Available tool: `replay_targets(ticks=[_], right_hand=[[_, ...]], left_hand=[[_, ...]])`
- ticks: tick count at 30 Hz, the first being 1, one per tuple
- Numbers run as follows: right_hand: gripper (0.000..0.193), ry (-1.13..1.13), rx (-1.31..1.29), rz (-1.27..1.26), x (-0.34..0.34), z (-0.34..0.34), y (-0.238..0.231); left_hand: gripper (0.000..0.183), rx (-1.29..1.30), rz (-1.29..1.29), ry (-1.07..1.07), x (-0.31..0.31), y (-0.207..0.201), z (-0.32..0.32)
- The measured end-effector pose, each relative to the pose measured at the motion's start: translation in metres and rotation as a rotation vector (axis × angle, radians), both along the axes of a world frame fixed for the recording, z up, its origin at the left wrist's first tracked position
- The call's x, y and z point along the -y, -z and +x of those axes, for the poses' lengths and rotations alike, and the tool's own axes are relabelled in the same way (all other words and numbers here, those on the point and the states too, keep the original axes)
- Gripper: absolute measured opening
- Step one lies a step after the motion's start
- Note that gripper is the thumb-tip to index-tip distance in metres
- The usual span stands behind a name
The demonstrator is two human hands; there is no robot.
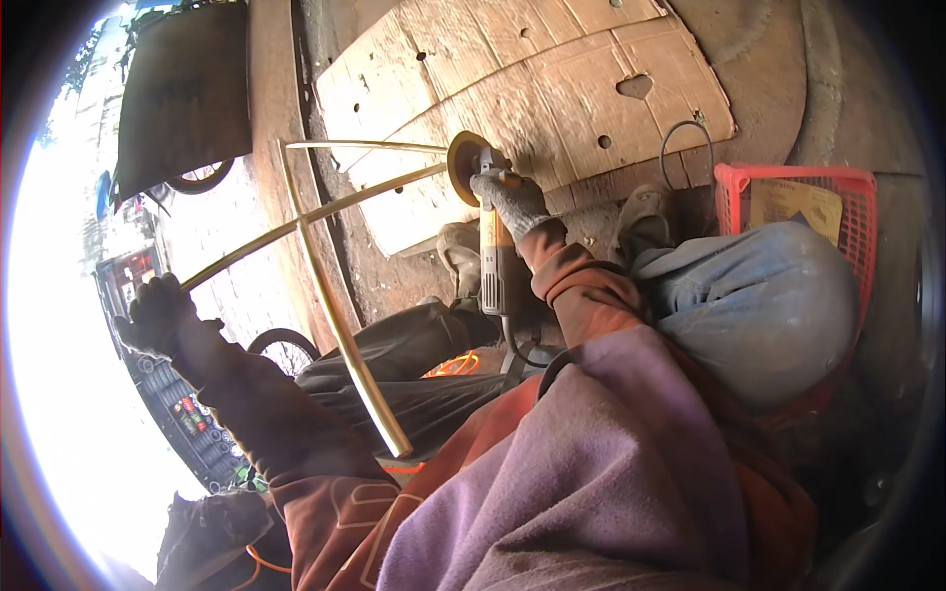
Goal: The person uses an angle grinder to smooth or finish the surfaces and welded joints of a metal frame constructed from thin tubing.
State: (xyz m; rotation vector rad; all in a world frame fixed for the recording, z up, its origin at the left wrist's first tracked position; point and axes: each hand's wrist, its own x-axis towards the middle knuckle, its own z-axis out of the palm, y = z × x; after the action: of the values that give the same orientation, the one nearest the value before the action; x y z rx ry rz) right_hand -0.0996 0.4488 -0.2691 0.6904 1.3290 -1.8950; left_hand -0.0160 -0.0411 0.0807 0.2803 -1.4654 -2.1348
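My right hand (514,200), in a grey knit glove, is wrapped round the head of an angle grinder (495,258) with a yellow and grey body. Its round disc (460,175) faces left and meets, or nearly meets, the end of a long curved bar of a brass-coloured metal tube frame (340,330). Far to the left, my gloved left hand (161,313) is closed on the other end of that bar. A second tube crosses the bar and slants down over my leg, while a thinner one runs along the top to near the disc.
Under the disc and beyond lies a flattened cardboard sheet (552,108) with holes. A red plastic basket (727,202) stands by my right knee, a tan sheet (793,210) inside it. Orange cord (455,364) lies by my legs. A dark panel (185,94) and a wheel (284,350) are at left.
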Motion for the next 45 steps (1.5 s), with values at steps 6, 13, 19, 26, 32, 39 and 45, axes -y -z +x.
replay_targets(ticks=[6, 13, 19, 26, 32, 39, 45], right_hand=[[0.038, 0.071, -0.008, 0.034, -0.004, -0.009, 0.009], [0.034, -0.019, -0.185, -0.074, 0.005, 0.019, -0.012], [0.041, 0.044, 0.043, 0.055, -0.007, 0.002, 0.017], [0.041, -0.221, -0.271, -0.024, 0.007, 0.02, -0.031], [0.034, 0.122, 0.001, -0.116, -0.004, 0.007, 0.013], [0.036, -0.112, -0.112, -0.127, 0.008, 0.015, -0.018], [0.035, 0.096, -0.234, -0.012, 0.005, 0.017, 0.023]], left_hand=[[0.042, 0.001, -0.039, -0.052, 0.011, -0.001, -0.002], [0.046, 0.004, -0.084, -0.076, 0.029, 0.0, 0.004], [0.049, 0.044, -0.176, -0.012, 0.075, 0.018, -0.003], [0.053, 0.397, -1.437, -0.057, 0.171, -0.082, 0.051], [0.045, 0.519, -0.649, -0.449, -0.02, 0.001, -0.07], [0.041, 1.168, -2.601, -0.357, 0.002, -0.023, -0.056], [0.043, 1.694, -2.735, -0.339, -0.089, -0.029, -0.108]])
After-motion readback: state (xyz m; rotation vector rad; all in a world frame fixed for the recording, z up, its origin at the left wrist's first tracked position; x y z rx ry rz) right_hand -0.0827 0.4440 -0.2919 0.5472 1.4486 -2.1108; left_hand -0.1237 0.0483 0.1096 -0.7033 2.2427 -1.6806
